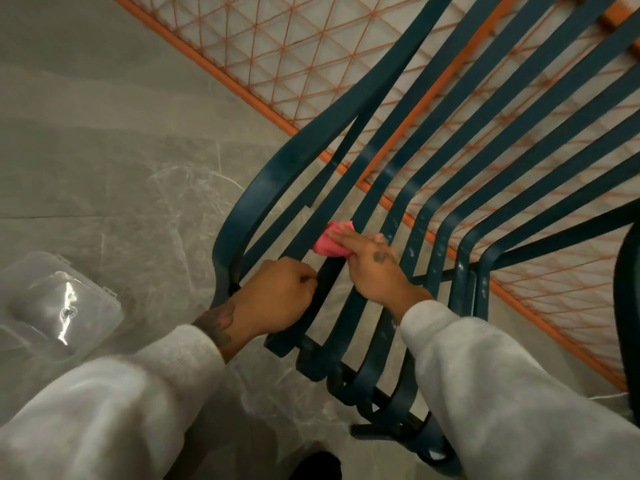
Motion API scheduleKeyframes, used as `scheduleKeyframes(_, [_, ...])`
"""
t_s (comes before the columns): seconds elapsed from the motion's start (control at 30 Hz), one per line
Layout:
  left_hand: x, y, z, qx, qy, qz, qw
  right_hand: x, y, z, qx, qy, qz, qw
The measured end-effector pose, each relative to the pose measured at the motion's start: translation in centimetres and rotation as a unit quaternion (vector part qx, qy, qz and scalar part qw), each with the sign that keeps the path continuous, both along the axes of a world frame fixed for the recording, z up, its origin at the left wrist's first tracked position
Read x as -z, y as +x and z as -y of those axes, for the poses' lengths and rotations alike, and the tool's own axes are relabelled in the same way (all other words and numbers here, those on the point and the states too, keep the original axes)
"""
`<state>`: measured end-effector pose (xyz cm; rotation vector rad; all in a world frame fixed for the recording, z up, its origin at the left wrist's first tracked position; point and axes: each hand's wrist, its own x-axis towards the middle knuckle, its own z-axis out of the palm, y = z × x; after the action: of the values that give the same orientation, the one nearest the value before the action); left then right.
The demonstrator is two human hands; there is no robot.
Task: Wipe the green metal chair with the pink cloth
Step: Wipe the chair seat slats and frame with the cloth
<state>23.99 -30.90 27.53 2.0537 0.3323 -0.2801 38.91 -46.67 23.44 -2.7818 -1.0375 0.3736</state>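
The green metal chair (433, 174) fills the middle and right of the head view, its dark teal slats curving from the back down into the seat. My right hand (375, 268) presses the bunched pink cloth (329, 242) against one slat near the bend. My left hand (277, 294) is closed around a neighbouring slat just left of the cloth, near the seat's front edge. Both arms wear light grey sleeves.
An orange wire-mesh panel (294, 57) lies behind and under the chair on the grey marble floor (104, 161). A clear plastic lidded box (59, 306) sits on the floor at the left. A dark chair part (628, 306) stands at the right edge.
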Motion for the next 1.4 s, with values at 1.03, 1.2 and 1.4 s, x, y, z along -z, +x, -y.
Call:
scheduleKeyframes(1.03, [-0.4, -1.8, -0.3, -0.102, -0.163, -0.086, 0.978, -10.8, -11.6, 1.9, 0.192, 0.188, -0.334, 0.904])
scheduleKeyframes(1.2, [-0.2, -3.0, -0.2, -0.073, -0.117, -0.094, 0.986, -10.9, -11.3, 5.1, 0.333, 0.287, -0.207, 0.874])
scheduleKeyframes(1.4, [0.1, -2.3, 0.2, -0.083, -0.113, -0.102, 0.985, -7.7, -9.7, 5.3, 0.281, 0.198, -0.128, 0.93])
